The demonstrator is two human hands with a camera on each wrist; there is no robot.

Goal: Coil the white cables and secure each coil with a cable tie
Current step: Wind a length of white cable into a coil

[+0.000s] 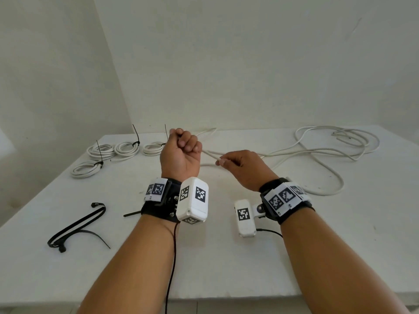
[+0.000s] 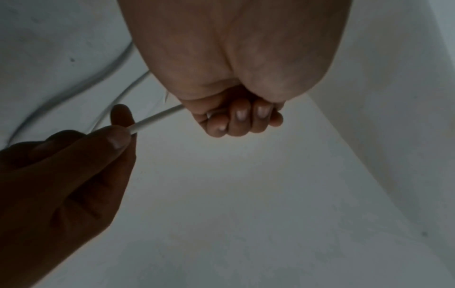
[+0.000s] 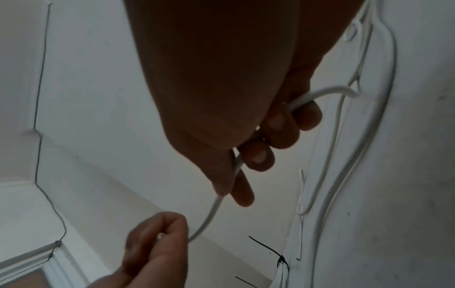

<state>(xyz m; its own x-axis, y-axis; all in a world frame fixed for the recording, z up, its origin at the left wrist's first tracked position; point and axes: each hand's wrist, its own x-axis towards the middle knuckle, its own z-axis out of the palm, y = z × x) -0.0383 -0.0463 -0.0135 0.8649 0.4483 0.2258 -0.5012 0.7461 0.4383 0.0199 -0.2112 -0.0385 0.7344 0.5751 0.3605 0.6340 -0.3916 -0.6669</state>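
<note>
White cable (image 1: 317, 152) sprawls loose across the tabletop (image 1: 226, 257); the left hand (image 1: 181, 152) holds its end in a closed-fist grip, the right hand (image 1: 242, 168) pinching it nearby. Four tied coils (image 1: 127, 149) lie far left.

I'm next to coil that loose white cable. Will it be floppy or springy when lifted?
Probably floppy with some spring: the loose white cable lies in wide, lazy loops on the table. Between the left hand and right hand it sags only gently. The tied coils suggest it needs ties to stay wound.
</note>
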